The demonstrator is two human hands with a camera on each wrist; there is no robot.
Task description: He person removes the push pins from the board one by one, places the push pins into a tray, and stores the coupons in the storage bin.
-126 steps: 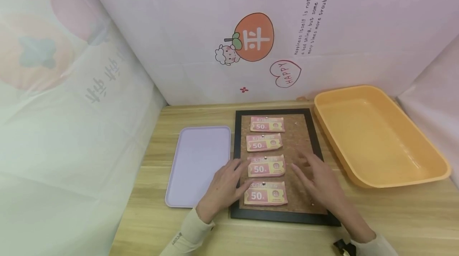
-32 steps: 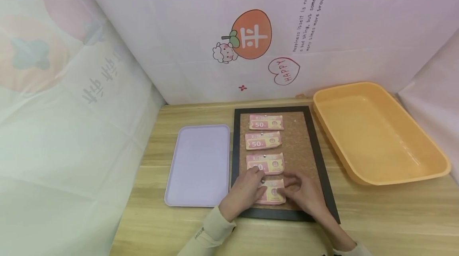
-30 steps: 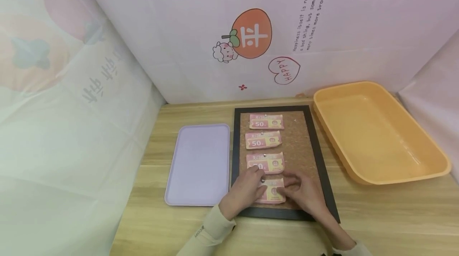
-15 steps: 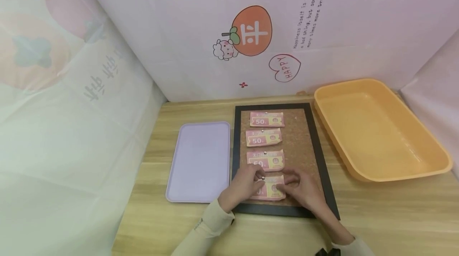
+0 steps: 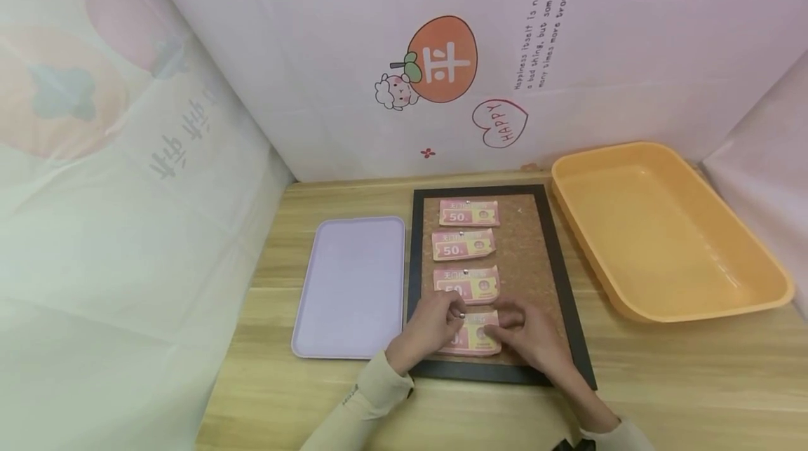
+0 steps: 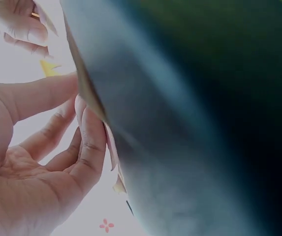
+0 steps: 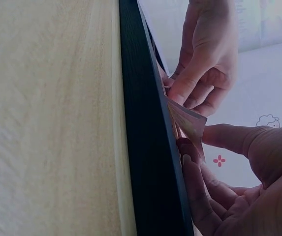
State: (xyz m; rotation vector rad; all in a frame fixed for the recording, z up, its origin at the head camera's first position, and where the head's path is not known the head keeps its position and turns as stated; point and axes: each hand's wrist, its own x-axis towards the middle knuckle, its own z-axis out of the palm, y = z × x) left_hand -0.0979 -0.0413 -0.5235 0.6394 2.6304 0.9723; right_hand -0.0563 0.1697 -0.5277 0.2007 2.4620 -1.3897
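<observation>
Corkboard [image 5: 527,261]: black-framed, flat on the wooden table [image 5: 505,416], bearing all four coupons in view, set in a column.
Farthest coupon [image 5: 467,213]: on the cork, pin head showing at its top edge; no hand on it.
Second coupon [image 5: 463,245]: likewise, its right-hand end a little raised.
Third coupon [image 5: 481,287]: pin head at its top edge; lower left part overlapped by the left fingers in the head view, contact unclear.
Nearest coupon [image 5: 475,340]: at the near end of the column, under both hands; a corner stands lifted in the right wrist view.
Nearest pin [image 5: 462,315]: at that coupon's top edge, beside the left thumb and forefinger.
Left hand [image 5: 424,330]: fingers bent around the nearest pin; whether they pinch it, cannot tell.
Right hand [image 5: 533,337]: pinches the nearest coupon's right end, thumb above, fingers beneath.
Lilac tray [image 5: 353,290]: just beside the board, on the left.
Orange tub [image 5: 663,247]: just beside the board, on the right.
Progress: judged part-way; three coupons appear fastened, the nearest unsettled.
Outstanding: apparently the nearest coupon and its pin; whether being fixed or freed, cannot tell.
</observation>
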